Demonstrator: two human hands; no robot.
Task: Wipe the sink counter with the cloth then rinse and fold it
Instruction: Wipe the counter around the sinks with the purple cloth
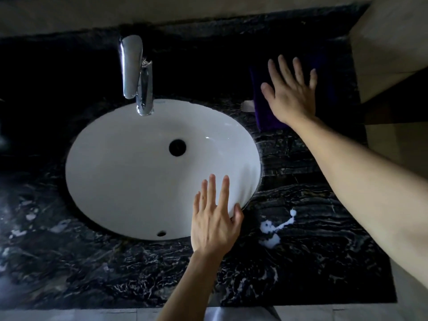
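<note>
A dark purple cloth (266, 112) lies folded flat on the black marble counter (312, 251), to the right of the white oval sink (129, 172). My right hand (291, 93) is spread open over the cloth, fingers apart, holding nothing. My left hand (215, 218) is open too, fingers spread over the sink's front right rim, thumb at the counter edge. A white spill (273, 230) marks the counter in front of the sink's right side. More pale smears (27, 216) show on the counter at the left.
A chrome tap (136, 72) stands behind the sink, its spout over the basin. A small white object (247, 105) lies just left of the cloth. A beige wall (393, 42) bounds the counter on the right and at the back. The counter's front edge runs along the bottom.
</note>
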